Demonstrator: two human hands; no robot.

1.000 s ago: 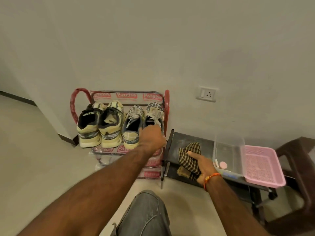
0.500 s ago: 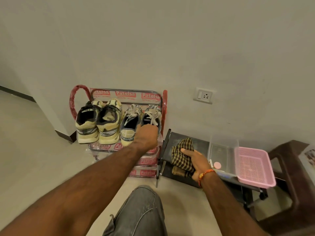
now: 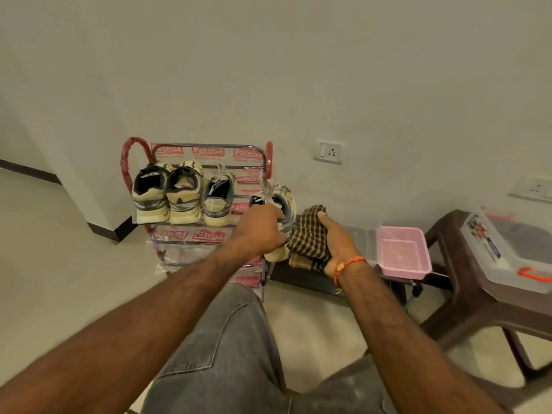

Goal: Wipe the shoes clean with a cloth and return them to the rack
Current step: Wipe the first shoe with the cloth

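My left hand [image 3: 260, 231] grips a grey and cream sneaker [image 3: 283, 201] by its heel and holds it in the air, just right of the shoe rack [image 3: 209, 150]. My right hand [image 3: 334, 243] clutches a brown checked cloth [image 3: 309, 234] and holds it against the right side of that sneaker. Three more shoes stand on the rack's top shelf: a cream pair [image 3: 167, 195] at the left and one grey sneaker [image 3: 218, 201] beside them.
A low dark stand [image 3: 313, 279] sits right of the rack, carrying a pink basket [image 3: 403, 252] and a clear box [image 3: 363, 237]. A brown plastic stool [image 3: 484, 306] with a clear lidded container [image 3: 513, 249] stands at the right. My knee in grey jeans [image 3: 227, 354] is below.
My left hand has lifted the rightmost sneaker off the rack and brought it to the right. My right hand has picked the cloth up from the stand and raised it to the shoe.
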